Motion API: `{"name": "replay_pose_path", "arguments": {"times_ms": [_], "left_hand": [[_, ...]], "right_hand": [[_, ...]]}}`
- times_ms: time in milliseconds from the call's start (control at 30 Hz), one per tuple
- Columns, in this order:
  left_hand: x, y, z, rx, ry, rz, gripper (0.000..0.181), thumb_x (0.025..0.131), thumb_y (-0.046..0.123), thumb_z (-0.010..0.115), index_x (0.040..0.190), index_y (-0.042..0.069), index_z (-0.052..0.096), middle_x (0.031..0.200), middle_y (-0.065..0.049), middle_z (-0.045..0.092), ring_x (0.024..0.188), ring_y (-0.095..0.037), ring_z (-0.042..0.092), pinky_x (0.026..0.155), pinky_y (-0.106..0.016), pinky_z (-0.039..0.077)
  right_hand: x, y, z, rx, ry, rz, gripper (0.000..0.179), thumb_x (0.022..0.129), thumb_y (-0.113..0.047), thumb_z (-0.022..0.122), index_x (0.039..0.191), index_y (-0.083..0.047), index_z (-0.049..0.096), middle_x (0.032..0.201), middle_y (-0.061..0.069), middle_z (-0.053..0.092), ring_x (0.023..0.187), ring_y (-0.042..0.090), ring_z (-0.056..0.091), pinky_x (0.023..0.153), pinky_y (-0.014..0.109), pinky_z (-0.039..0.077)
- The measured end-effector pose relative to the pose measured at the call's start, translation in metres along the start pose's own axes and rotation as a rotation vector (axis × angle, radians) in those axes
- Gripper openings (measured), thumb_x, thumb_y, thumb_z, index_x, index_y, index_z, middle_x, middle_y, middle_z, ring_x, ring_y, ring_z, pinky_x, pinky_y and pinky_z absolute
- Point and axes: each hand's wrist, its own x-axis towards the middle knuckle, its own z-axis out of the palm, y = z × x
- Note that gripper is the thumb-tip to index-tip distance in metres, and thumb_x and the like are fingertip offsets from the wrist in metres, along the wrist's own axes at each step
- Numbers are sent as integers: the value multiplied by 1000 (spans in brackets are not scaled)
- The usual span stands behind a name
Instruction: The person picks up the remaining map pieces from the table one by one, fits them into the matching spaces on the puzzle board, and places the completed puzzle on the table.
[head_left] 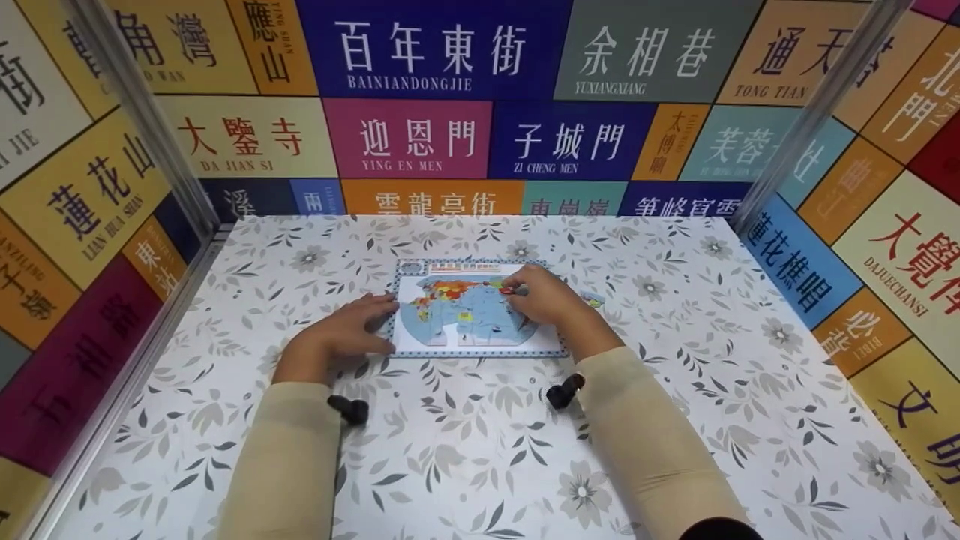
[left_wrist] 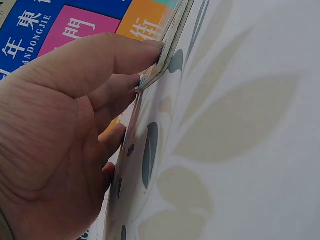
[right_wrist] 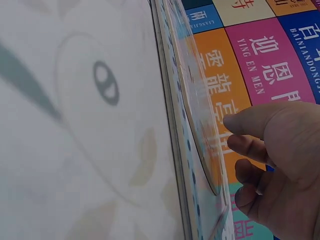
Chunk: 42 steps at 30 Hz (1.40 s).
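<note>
A flat world-map jigsaw puzzle [head_left: 480,330] in a dotted blue frame lies on the table. At its left edge rests my left hand [head_left: 341,326], fingers spread loosely, thumb near the close left corner. In the left wrist view the thumb [left_wrist: 142,55] touches the board's edge, with the fingers alongside. Over the upper right of the map, my right hand [head_left: 547,296] has its fingers bent and pinches a small dark-and-red puzzle piece [head_left: 517,289]. The right wrist view shows those bent fingers [right_wrist: 247,147] close over the board, the piece hidden there.
Another coloured puzzle piece [head_left: 595,301] lies on the table right of the board, partly behind the right forearm. A gap in the lower map shows the white backing [head_left: 451,333]. Floral paper covers the table [head_left: 465,450]; walls of place-name signs [head_left: 409,139] enclose it.
</note>
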Motion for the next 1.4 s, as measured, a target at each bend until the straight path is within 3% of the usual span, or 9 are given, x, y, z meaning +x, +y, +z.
{"name": "replay_pose_path", "arguments": {"times_ms": [167,733,1000,1400], "left_hand": [[0,0,0,-15,1,-24,90,89,38,82,167,34,38,182,11,17,172,-27,-1,137,-64,4],[1,1,1,-51,-1,-61,89,88,39,83,165,41,40,181,16,16,172,-26,-1,136,-66,4],[0,1,1,15,12,22,88,90,37,80,167,31,38,181,10,19,171,-30,1,137,-65,5],[-2,0,1,-6,10,-15,89,90,39,82,167,37,38,181,13,16,171,-29,0,136,-66,5]], "right_hand": [[-12,9,-11,11,45,49,39,106,-29,66,144,-18,68,149,8,58,147,31,53,126,54,42],[-40,46,-46,44,92,51,43,107,-29,64,149,-17,64,154,11,54,139,38,56,119,59,47],[-54,63,-53,53,117,61,43,107,-30,62,149,-17,63,158,11,51,135,41,57,116,61,48],[-55,71,-51,107,84,122,43,105,-29,67,146,-19,64,150,10,59,130,35,58,113,55,50]]}}
